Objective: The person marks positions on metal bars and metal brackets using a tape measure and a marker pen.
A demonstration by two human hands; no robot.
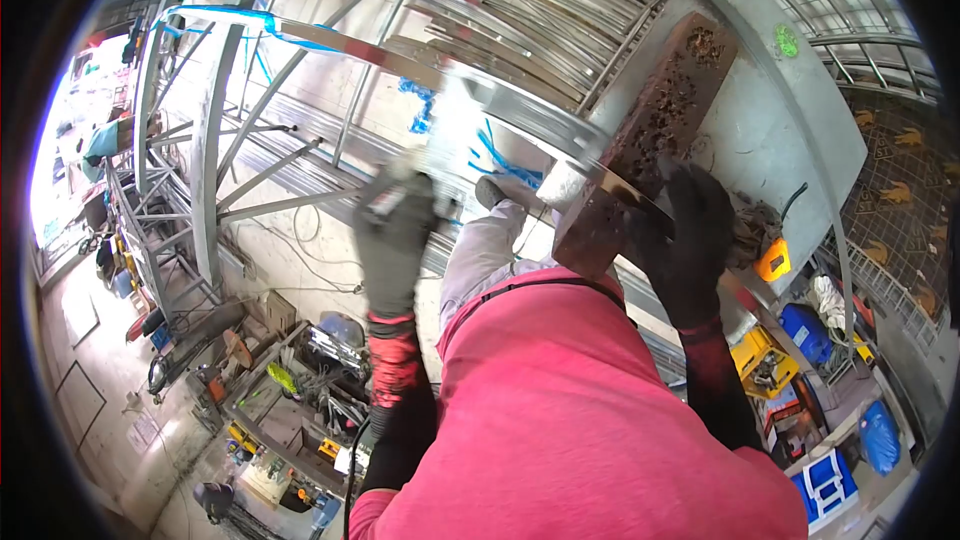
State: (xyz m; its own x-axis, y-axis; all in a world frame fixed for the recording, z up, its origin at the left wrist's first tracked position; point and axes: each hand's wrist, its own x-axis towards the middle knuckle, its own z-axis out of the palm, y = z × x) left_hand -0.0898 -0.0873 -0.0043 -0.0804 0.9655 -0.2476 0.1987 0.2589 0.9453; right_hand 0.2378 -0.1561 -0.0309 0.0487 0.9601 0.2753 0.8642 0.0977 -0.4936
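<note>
A long, shiny metal bar (535,118) slants across the view, partly wrapped in blue film at its far left end and blurred in its middle. My right hand (690,235), in a dark glove, is closed around the bar above a thick brown block (672,90) with a pitted top. To the left of the bar, my left hand (398,235), in a grey glove, is raised and smeared by motion. Its fingers look curled, with something pale at them that I cannot make out. Blue plastic strips (500,160) hang below the bar.
A steel frame (215,130) stands at the left, and metal tubes (560,10) lie stacked behind. A grey sheet (800,130) lies beyond the block. Lower left is a cart (290,420) full of tools; lower right, a yellow case (765,360) and a blue bag (880,437).
</note>
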